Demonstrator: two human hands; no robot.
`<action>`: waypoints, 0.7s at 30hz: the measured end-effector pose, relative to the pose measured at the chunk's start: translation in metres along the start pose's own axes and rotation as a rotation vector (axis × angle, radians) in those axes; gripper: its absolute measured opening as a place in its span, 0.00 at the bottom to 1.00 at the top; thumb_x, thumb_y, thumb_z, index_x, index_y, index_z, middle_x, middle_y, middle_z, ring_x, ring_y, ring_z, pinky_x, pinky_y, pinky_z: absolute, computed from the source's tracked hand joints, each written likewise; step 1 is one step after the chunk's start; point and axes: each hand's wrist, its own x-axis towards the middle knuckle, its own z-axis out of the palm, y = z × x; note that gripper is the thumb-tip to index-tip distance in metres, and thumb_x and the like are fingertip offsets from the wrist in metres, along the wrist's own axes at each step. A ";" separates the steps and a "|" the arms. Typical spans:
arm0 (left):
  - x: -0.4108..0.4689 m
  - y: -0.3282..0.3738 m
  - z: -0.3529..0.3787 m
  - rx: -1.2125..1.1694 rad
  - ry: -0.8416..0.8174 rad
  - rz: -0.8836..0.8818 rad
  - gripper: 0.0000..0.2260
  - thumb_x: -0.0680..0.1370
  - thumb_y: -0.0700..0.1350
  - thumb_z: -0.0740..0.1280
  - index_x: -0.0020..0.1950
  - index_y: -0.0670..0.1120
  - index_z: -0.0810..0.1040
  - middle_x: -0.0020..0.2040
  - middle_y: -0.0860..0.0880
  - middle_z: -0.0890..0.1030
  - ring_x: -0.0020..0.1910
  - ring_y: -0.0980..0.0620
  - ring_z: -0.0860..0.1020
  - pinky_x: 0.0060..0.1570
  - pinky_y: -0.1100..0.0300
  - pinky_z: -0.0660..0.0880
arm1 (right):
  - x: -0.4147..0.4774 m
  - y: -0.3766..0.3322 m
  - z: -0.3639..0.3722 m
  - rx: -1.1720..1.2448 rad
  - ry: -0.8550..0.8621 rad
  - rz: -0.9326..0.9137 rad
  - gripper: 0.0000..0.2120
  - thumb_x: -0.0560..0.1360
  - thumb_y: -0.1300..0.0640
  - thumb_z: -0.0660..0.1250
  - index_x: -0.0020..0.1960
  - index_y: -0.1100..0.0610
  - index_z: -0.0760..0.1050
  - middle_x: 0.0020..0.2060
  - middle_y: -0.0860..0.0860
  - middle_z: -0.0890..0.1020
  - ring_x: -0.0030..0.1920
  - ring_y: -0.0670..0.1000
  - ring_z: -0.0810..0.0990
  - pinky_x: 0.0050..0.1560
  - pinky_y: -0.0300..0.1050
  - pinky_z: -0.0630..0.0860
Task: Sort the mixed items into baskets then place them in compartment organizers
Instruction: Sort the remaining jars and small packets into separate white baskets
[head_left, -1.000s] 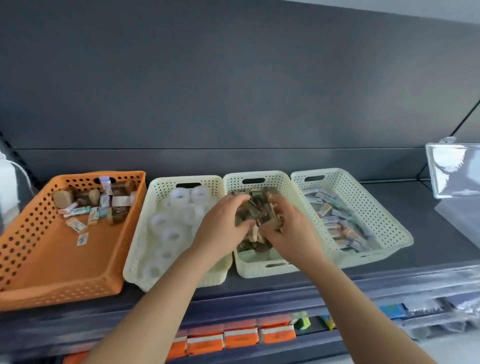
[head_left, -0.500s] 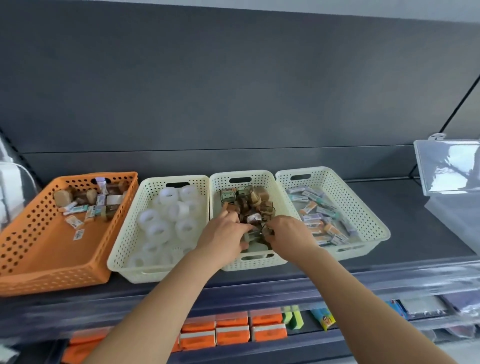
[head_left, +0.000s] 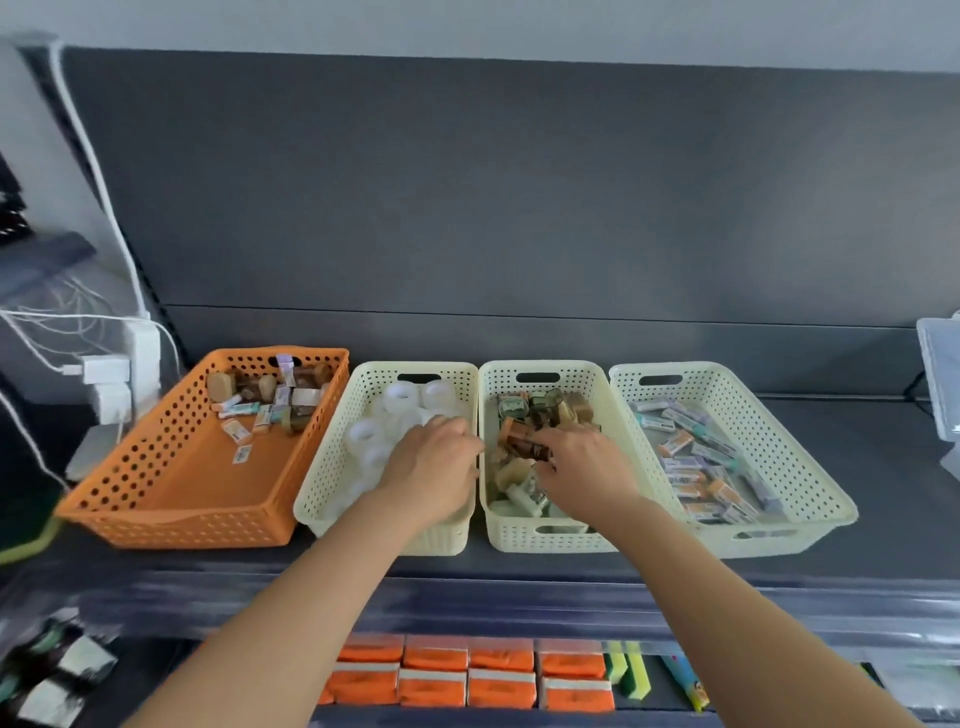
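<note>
Four baskets stand in a row on a dark shelf. The orange basket (head_left: 171, 525) at the left holds mixed small items (head_left: 270, 400) at its far end. Beside it a cream basket (head_left: 332, 457) holds clear tape rolls (head_left: 400, 395). The middle cream basket (head_left: 540, 535) holds brown and green small items (head_left: 540, 405). The right cream basket (head_left: 769, 540) holds small flat boxes (head_left: 696, 467). My left hand (head_left: 436, 462) hovers over the rim between the tape and middle baskets, fingers curled down. My right hand (head_left: 582, 467) is inside the middle basket, pinching a brown packet (head_left: 522, 441).
White chargers and cables (head_left: 109, 379) hang at the left beside the orange basket. A clear plastic box (head_left: 940, 374) stands at the right edge. Below the shelf's front lip lie rows of orange packs (head_left: 467, 675) and green and yellow items (head_left: 631, 675).
Both hands held a heap of brown items above the middle basket; the heap now lies in it. My left hand has shifted left to the rim. The view has tilted down.
</note>
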 end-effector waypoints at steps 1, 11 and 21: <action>-0.004 -0.009 -0.003 0.029 0.009 -0.020 0.09 0.79 0.45 0.61 0.57 0.48 0.78 0.51 0.51 0.76 0.54 0.50 0.72 0.51 0.56 0.72 | 0.003 -0.007 0.001 0.002 0.006 -0.020 0.15 0.74 0.58 0.63 0.59 0.51 0.77 0.47 0.51 0.80 0.48 0.54 0.78 0.46 0.48 0.77; -0.039 -0.116 -0.031 0.159 0.031 -0.214 0.11 0.77 0.42 0.63 0.57 0.48 0.79 0.53 0.51 0.76 0.54 0.50 0.73 0.47 0.58 0.74 | 0.053 -0.098 0.032 -0.074 -0.058 -0.208 0.16 0.77 0.49 0.62 0.62 0.52 0.75 0.54 0.51 0.79 0.56 0.54 0.76 0.52 0.48 0.75; -0.051 -0.239 -0.034 0.191 -0.046 -0.354 0.10 0.76 0.39 0.65 0.54 0.48 0.79 0.51 0.49 0.76 0.54 0.48 0.74 0.45 0.55 0.76 | 0.125 -0.209 0.075 -0.053 -0.090 -0.293 0.13 0.76 0.52 0.62 0.58 0.52 0.77 0.53 0.51 0.79 0.57 0.54 0.75 0.55 0.48 0.74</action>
